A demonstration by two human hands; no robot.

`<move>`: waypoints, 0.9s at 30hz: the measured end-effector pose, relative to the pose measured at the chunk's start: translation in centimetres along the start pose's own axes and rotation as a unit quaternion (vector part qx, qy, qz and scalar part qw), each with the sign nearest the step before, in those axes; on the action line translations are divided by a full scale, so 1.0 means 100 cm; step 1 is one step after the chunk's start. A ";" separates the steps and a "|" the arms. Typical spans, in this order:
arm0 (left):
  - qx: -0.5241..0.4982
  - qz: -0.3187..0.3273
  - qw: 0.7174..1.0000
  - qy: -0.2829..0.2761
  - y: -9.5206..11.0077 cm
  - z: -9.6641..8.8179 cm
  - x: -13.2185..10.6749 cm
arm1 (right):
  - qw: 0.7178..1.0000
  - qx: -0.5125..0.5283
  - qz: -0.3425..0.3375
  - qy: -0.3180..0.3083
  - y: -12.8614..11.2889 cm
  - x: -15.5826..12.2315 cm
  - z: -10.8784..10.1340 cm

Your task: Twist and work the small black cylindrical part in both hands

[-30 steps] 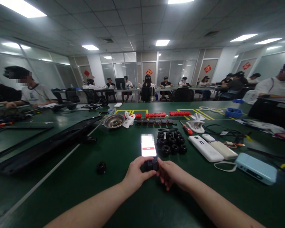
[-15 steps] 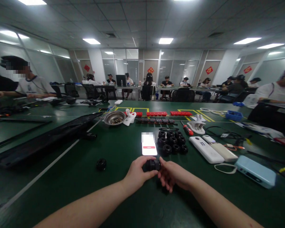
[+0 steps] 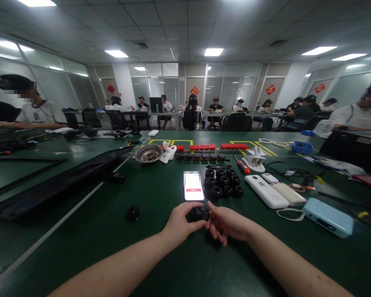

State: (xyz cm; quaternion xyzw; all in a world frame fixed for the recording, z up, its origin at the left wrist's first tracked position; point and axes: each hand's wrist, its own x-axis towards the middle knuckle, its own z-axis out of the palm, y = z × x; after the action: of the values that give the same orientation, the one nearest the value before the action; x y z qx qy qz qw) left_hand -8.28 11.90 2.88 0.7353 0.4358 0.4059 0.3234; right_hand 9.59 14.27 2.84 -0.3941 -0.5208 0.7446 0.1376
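My left hand (image 3: pixel 185 218) is closed round a black ribbed cylindrical part (image 3: pixel 198 213), thumb below and fingers above. At the part's right end is my right hand (image 3: pixel 224 222), its thumb and index finger pinched about that end and the other fingers loosely curled beneath. Just beyond the hands lies a phone (image 3: pixel 194 192) with a lit screen. To its right stands a cluster of similar black round parts (image 3: pixel 224 181) with holes in their middles. A single black round part (image 3: pixel 132 213) rests on the green table off to the left.
A metal bowl (image 3: pixel 149 153) with small pieces, red trays (image 3: pixel 203 147) and a black strip of parts (image 3: pixel 203 156) lie farther back. Rightward are a red screwdriver (image 3: pixel 243 167), white power bank (image 3: pixel 266 192) and light-blue box (image 3: pixel 328 216). A long black panel (image 3: pixel 64 179) lies left. Co-workers sit around.
The view has shifted slightly. My left hand still grips the black part, and my right hand stays at its right end with only a small movement of the fingers.
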 end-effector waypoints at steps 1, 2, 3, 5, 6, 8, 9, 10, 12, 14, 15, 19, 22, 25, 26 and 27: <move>-0.002 -0.001 1.000 -0.001 -0.001 0.000 0.000 | 1.000 0.003 -0.009 0.005 0.001 0.001 0.000; -0.007 -0.008 1.000 -0.001 -0.002 0.000 0.000 | 1.000 0.008 -0.022 0.012 0.001 0.001 0.001; -0.014 -0.021 1.000 -0.003 -0.003 0.000 0.001 | 0.999 0.014 -0.037 0.018 0.001 0.000 0.001; -0.028 -0.049 0.998 -0.009 -0.006 0.001 0.002 | 0.997 0.025 -0.061 0.028 0.000 -0.002 0.002; -0.031 -0.057 0.998 -0.013 -0.007 0.001 0.003 | 0.997 0.029 -0.066 0.029 -0.001 -0.003 0.003; -0.022 -0.049 0.998 -0.017 -0.006 0.002 0.003 | 0.998 0.030 -0.057 0.021 -0.003 -0.005 0.003; -0.011 -0.037 0.999 -0.013 -0.005 0.002 0.002 | 0.999 0.028 -0.042 0.011 -0.004 -0.006 0.003; 0.001 -0.024 1.000 -0.007 -0.003 0.001 0.001 | 0.999 0.024 -0.024 0.000 -0.005 -0.006 0.002; 0.020 0.000 1.000 0.002 0.001 0.001 -0.001 | 1.000 0.011 0.009 -0.017 -0.004 -0.005 0.002; 0.028 0.018 0.999 0.004 0.004 0.000 -0.003 | 1.000 0.001 0.019 -0.019 -0.003 -0.003 0.002; 0.029 0.025 0.999 0.003 0.005 0.000 -0.004 | 1.000 -0.001 0.014 -0.014 -0.002 -0.003 0.003; 0.022 0.004 1.000 -0.009 0.001 -0.001 -0.002 | 0.999 0.004 -0.031 0.011 -0.001 -0.003 0.005; 0.025 -0.027 0.999 -0.019 -0.003 -0.001 0.000 | 0.998 0.006 -0.052 0.020 -0.002 -0.005 0.005; 0.038 -0.009 0.999 -0.005 -0.003 0.000 -0.001 | 1.000 0.003 -0.029 0.010 -0.002 -0.005 0.005; 0.042 0.000 0.999 0.002 -0.002 0.000 -0.002 | 1.000 0.001 -0.015 0.003 -0.001 -0.005 0.005; 0.045 0.009 0.999 0.007 0.000 0.000 -0.003 | 1.000 -0.001 -0.001 -0.004 0.000 -0.004 0.006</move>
State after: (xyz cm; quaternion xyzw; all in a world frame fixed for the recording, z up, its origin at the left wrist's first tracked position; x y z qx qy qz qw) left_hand -8.39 11.67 2.80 0.7504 0.4489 0.3937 0.2836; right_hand 9.43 13.65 3.12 -0.3908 -0.5227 0.7453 0.1362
